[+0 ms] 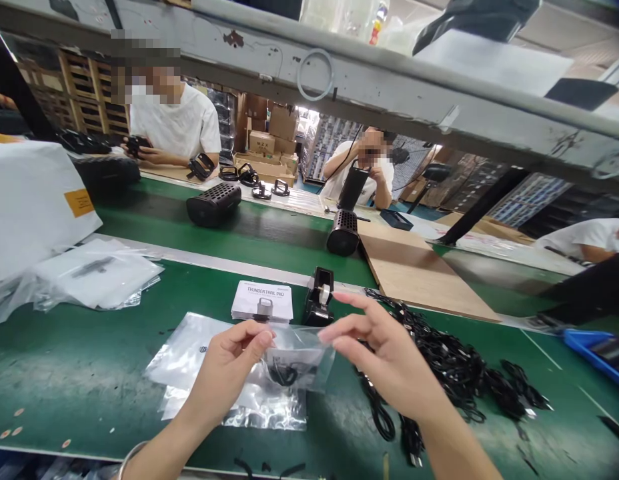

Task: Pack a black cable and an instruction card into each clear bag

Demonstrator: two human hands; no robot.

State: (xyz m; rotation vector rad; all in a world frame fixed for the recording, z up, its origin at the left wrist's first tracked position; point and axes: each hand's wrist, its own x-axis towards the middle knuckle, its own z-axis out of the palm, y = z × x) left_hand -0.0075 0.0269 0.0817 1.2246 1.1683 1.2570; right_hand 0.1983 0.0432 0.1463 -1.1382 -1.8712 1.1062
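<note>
My left hand (234,360) pinches the upper left edge of a clear plastic bag (317,373), which has a coiled black cable (283,375) and what looks like a printed paper inside. At the bag's upper right corner is my right hand (374,340), fingers apart, with the fingertips at or touching the film. Its raised index finger reaches close to a black tape dispenser (317,312). Behind the bag lies a stack of printed leaflets (262,300). More flat clear bags (182,343) lie under and left of the held one.
A tangled heap of black cables (439,353) lies at the right, near a blue tray (597,353). Filled bags (97,270) lie at the left. Black speakers (214,205) and a wooden board (424,270) occupy the far side. A shelf beam (269,67) crosses overhead; co-workers sit opposite.
</note>
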